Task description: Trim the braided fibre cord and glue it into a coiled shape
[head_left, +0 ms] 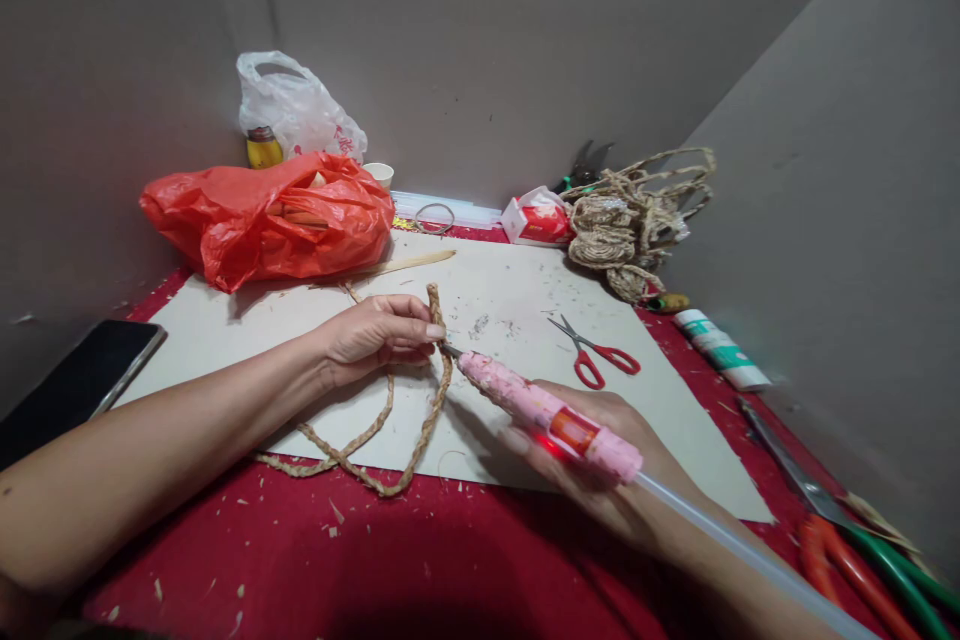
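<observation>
Braided cord (430, 425) — tan, looped, pink glue gun (529, 402) — tip at cord

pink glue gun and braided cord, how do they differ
The pink glue gun is pink, while the braided cord is tan.
The glue gun's body is thick and straight; the cord is thin and curves across itself.
The right hand holds the gun; the left hand pinches the cord.
Both are hand-held.
</observation>
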The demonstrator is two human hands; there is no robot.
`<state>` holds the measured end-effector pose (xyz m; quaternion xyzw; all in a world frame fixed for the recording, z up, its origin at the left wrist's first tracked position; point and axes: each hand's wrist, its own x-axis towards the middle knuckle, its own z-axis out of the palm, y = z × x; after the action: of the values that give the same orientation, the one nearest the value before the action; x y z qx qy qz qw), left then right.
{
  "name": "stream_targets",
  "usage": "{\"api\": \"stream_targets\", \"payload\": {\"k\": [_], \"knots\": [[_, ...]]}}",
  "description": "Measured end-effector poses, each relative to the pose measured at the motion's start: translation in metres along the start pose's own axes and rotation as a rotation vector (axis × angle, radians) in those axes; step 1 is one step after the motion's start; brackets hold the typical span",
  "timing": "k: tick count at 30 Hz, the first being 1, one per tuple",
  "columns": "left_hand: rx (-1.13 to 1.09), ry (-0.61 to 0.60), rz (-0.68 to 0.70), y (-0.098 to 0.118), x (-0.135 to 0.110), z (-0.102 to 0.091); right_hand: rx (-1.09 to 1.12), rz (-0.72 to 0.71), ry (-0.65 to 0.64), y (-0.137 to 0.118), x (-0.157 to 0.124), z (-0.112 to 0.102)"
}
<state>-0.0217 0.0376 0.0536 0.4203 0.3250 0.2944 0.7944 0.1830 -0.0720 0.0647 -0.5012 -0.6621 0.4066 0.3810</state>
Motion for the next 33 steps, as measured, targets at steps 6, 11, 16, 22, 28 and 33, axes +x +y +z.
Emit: {"api": "stream_targets", "payload": {"k": [6,11,16,22,28,33], "knots": [[0.004,0.017,-0.010,-0.001,0.002,-0.001,-0.097,-0.027,-0.058,0.004,0.001,-0.007],[0.019,0.030,0.008,-0.001,0.002,-0.001,-0.161,-0.060,-0.066,0.005,-0.001,-0.005],[0.037,0.024,0.033,0.000,0.001,0.000,-0.182,-0.074,-0.030,0.004,-0.003,-0.003],[0.020,0.008,0.077,-0.001,0.003,-0.001,-0.138,-0.061,-0.107,0.009,-0.004,-0.006],[0.029,-0.003,0.104,-0.001,0.004,-0.003,-0.214,-0.124,-0.056,0.010,-0.004,-0.006],[0.027,0.016,0.095,0.000,0.003,-0.001,-0.244,-0.118,-0.115,0.010,-0.003,-0.007]]}}
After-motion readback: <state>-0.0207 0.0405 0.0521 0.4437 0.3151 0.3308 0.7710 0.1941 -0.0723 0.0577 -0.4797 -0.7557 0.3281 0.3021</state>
